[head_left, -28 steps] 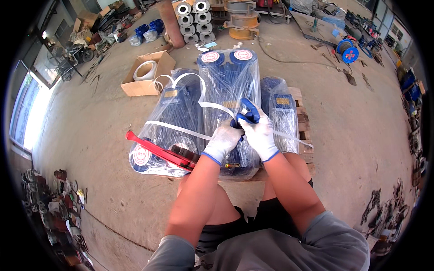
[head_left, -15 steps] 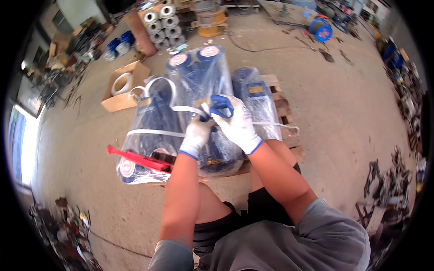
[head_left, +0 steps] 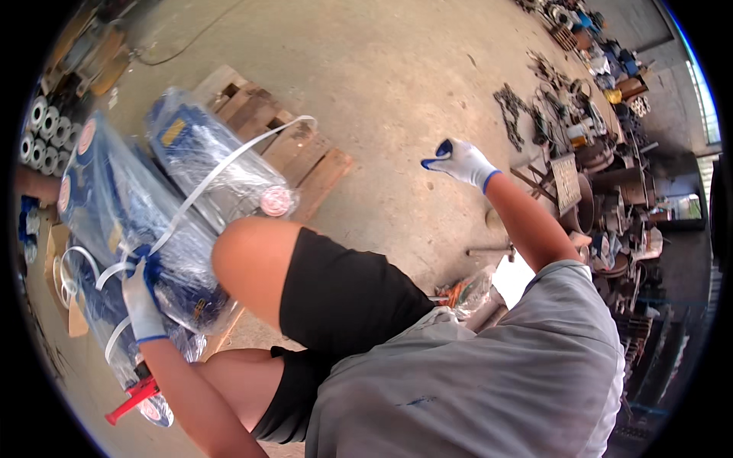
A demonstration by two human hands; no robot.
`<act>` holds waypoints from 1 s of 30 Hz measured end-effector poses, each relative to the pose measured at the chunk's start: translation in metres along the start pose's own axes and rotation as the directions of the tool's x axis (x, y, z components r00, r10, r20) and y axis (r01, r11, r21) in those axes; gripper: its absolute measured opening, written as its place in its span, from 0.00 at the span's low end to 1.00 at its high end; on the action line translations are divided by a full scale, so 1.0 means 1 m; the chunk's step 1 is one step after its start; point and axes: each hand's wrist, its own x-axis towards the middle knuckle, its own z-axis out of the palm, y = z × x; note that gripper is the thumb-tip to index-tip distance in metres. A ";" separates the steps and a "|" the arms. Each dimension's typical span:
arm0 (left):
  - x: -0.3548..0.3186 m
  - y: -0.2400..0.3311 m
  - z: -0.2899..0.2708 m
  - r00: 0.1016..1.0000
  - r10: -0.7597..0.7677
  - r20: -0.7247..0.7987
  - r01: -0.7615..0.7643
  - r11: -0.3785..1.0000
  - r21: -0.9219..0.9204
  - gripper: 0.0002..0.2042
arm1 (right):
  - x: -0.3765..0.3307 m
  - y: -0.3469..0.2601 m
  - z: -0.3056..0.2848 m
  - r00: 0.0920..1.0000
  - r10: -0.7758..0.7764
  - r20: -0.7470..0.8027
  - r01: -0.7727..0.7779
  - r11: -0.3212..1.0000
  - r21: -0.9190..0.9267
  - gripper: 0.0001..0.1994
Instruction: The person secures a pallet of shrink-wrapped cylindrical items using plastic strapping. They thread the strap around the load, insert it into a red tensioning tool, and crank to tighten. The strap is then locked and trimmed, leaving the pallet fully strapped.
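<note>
Over by the pallet [head_left: 324, 181], the person's left hand [head_left: 142, 304] pinches the white strap [head_left: 213, 176] where it lies against the film-wrapped blue bundles [head_left: 114, 179]. From there the strap slants across the bundle nearest the knee, its end hanging over the bare slats, while more of it loops on the other side. The right hand [head_left: 463, 163] reaches well out over the floor [head_left: 366, 99], fingers loosely curled, thumb apart. A red-handled tool [head_left: 134, 400] rests by the left forearm.
</note>
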 end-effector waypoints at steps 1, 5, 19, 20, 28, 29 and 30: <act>-0.004 -0.002 0.003 1.000 -0.006 0.014 0.006 0.999 -0.044 0.16 | -0.009 0.053 0.021 0.994 0.108 0.022 -0.108 0.994 -0.006 0.42; 0.016 -0.011 -0.050 0.987 -0.132 0.086 0.125 0.988 0.088 0.20 | -0.080 0.197 0.127 0.872 0.420 0.251 -0.457 0.882 0.113 0.63; 0.004 0.016 -0.038 0.985 -0.161 0.055 0.153 0.980 0.124 0.24 | -0.264 0.206 0.326 0.633 0.521 0.574 -0.542 0.826 -0.152 0.46; 0.002 0.017 -0.034 0.987 -0.157 0.034 0.152 0.982 0.112 0.24 | -0.259 0.208 0.327 0.623 0.530 0.575 -0.547 0.821 -0.164 0.45; -0.016 0.005 -0.048 0.989 -0.113 -0.099 0.128 0.979 0.156 0.18 | -0.179 0.230 0.323 0.703 0.275 0.656 -0.281 0.955 -0.099 0.23; -0.020 -0.001 -0.038 0.988 -0.082 -0.133 0.102 0.983 0.153 0.16 | -0.169 0.219 0.311 0.758 0.241 0.606 -0.220 0.969 -0.111 0.20; -0.023 0.002 -0.027 0.985 -0.051 -0.163 0.078 0.984 0.159 0.14 | -0.156 0.198 0.302 0.822 0.195 0.534 -0.178 0.980 -0.085 0.18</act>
